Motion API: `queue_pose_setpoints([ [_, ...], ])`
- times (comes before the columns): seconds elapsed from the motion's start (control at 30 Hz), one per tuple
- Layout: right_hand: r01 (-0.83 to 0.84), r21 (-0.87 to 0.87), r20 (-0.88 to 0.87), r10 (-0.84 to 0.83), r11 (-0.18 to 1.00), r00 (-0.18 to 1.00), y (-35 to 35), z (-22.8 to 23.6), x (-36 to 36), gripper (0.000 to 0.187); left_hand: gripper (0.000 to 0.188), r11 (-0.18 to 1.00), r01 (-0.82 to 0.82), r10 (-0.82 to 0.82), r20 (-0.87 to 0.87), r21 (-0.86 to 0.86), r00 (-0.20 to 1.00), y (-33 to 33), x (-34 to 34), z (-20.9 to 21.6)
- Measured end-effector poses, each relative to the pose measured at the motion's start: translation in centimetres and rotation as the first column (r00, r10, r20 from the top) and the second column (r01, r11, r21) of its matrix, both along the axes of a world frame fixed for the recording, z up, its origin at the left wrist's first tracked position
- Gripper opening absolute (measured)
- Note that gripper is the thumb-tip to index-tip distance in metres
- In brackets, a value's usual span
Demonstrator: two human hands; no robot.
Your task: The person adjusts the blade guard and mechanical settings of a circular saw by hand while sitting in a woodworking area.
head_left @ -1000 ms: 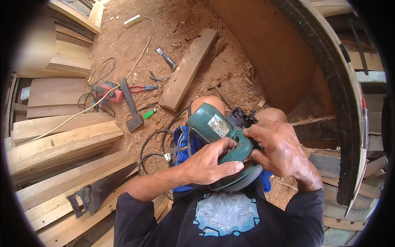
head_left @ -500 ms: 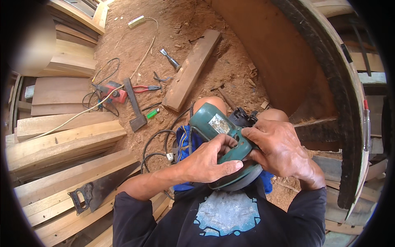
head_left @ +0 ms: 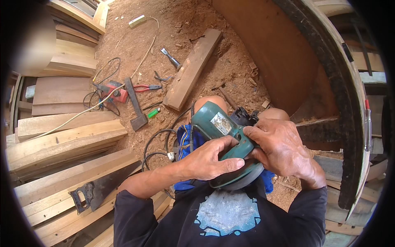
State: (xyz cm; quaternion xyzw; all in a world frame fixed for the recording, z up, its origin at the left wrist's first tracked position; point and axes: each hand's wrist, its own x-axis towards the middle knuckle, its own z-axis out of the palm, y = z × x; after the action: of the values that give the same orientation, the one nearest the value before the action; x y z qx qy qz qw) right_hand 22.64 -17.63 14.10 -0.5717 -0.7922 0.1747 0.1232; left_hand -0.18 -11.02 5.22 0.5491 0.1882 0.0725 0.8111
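Note:
A green corded power tool (head_left: 211, 114) with a round disc-shaped end lies across my lap, that end toward my chest. My right hand (head_left: 281, 147) is closed round its right side, the thumb on top and the other fingers partly hidden beneath. My left hand (head_left: 214, 159) rests on the tool from the left. Its bent fingers press on the top near the neck, while the thumb stretches over the disc end. Whether a small part is under those fingertips is hidden. A black toothed-looking part (head_left: 245, 117) sits beyond the tool between my knees.
On the shavings-covered ground lie a wooden beam (head_left: 193, 68), chisel (head_left: 170, 58), hammer (head_left: 135, 105), red-handled pliers (head_left: 147, 87), red power tool (head_left: 116, 93) and green lighter (head_left: 154, 113). Stacked planks (head_left: 66, 146) bear a handsaw (head_left: 98, 191) at left. A curved wooden panel (head_left: 284, 53) rises at right.
My left fingers have shifted slightly on top of the tool and now cover the small dark spot near its neck. My right hand keeps its hold.

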Motion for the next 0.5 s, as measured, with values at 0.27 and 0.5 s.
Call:
queue_pose_setpoints([
  [0.27,-0.027,-0.009,0.038,0.027,1.000,0.999,0.1,0.2,-0.2,0.027,0.058,0.996,-0.022,0.020,0.025,0.088,1.000,-0.2,-0.2,-0.7],
  [0.5,-0.021,0.002,0.027,0.021,1.000,0.999,0.1,0.1,0.0,0.028,0.057,0.920,-0.297,0.306,0.003,0.256,0.952,-1.8,-0.7,0.3],
])
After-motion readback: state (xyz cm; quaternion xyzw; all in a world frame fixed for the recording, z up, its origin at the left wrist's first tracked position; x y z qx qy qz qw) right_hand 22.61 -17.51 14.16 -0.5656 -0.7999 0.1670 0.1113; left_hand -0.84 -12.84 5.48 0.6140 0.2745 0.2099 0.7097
